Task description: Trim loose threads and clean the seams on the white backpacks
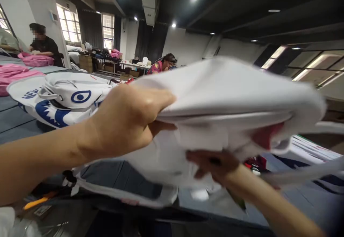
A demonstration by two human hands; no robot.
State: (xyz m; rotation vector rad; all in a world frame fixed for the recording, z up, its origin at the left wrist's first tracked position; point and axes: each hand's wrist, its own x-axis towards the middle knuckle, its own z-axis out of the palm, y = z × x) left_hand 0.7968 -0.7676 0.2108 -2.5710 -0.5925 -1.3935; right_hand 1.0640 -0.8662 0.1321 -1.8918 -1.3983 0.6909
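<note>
Left hand [129,118]: fingers closed over the near edge of the white bag [228,100], thumb underneath, pinching the fabric.
Right hand [215,165]: under the bag, fingers curled against its underside; grip blurred, cannot tell how firm.
White bag: held up in the air between both hands, motion-blurred, red patch at its right end.
Printed bag [64,100]: left of the white bag, on the grey table [16,118], blue eye and teeth.
Pink bags [34,59]: far left, beyond the printed bag.
Seated persons: well behind the white bag, at far tables.
</note>
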